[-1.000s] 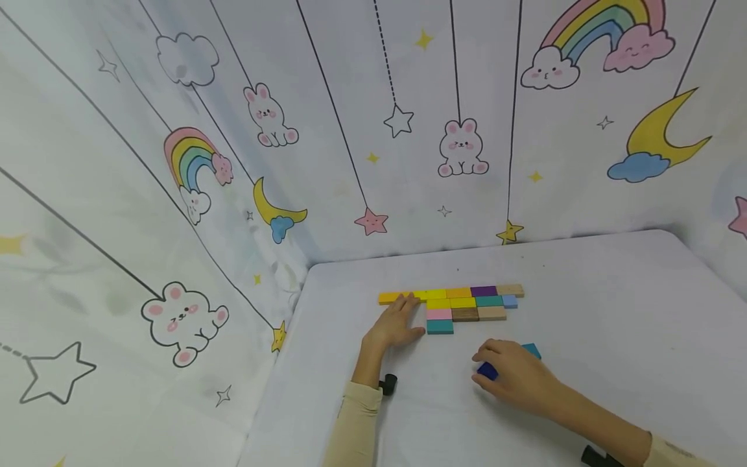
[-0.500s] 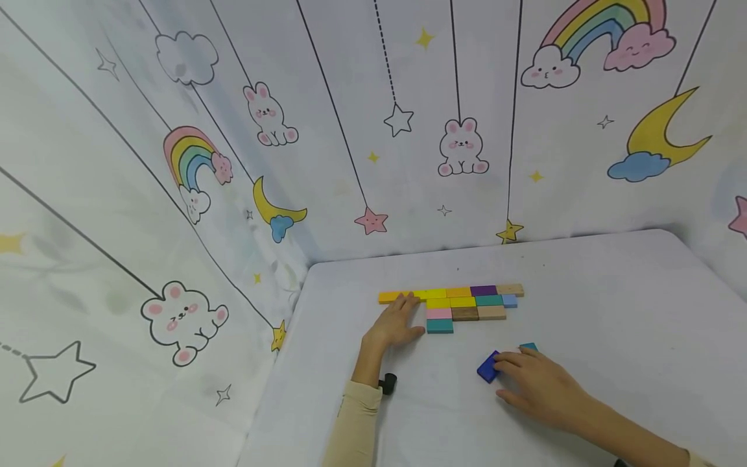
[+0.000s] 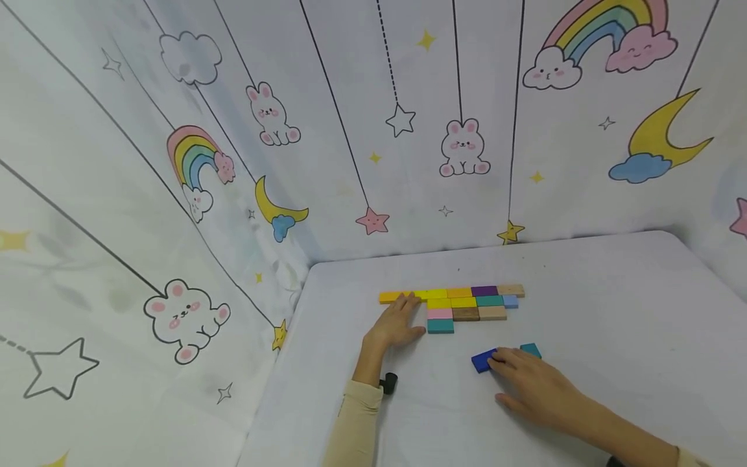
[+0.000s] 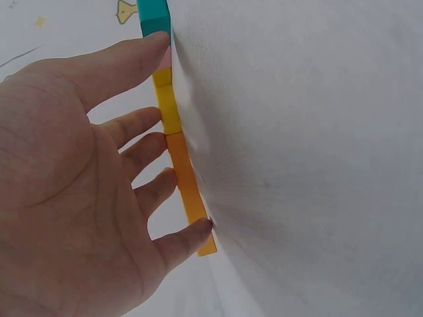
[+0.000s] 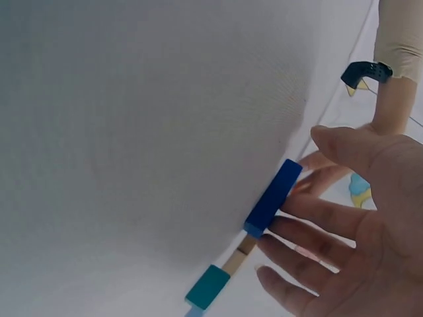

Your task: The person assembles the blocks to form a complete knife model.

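My left hand (image 3: 394, 325) lies on the white table with fingers extended along the left part of a flat block arrangement. In the left wrist view, fingertips touch an orange block (image 4: 187, 178) and reach a yellow block (image 4: 169, 109), while the thumb is by a teal block (image 4: 154, 16). My right hand (image 3: 539, 388) touches a dark blue block (image 3: 482, 360) with its fingertips. Its thumb stands apart from that block, as the right wrist view also shows. A loose teal block (image 3: 530, 351) lies just behind the right hand, partly covered by it.
Rows of coloured and wooden blocks lie edge to edge, including a purple block (image 3: 484, 290), a brown block (image 3: 465, 314) and a pink block (image 3: 439, 314). A white cloth wall (image 3: 327, 162) with printed drawings rises behind and left of the table (image 3: 613, 311).
My right hand has loosened from around the dark blue block and drawn back to the right. The block has turned and shifted slightly left. The left hand keeps its place.
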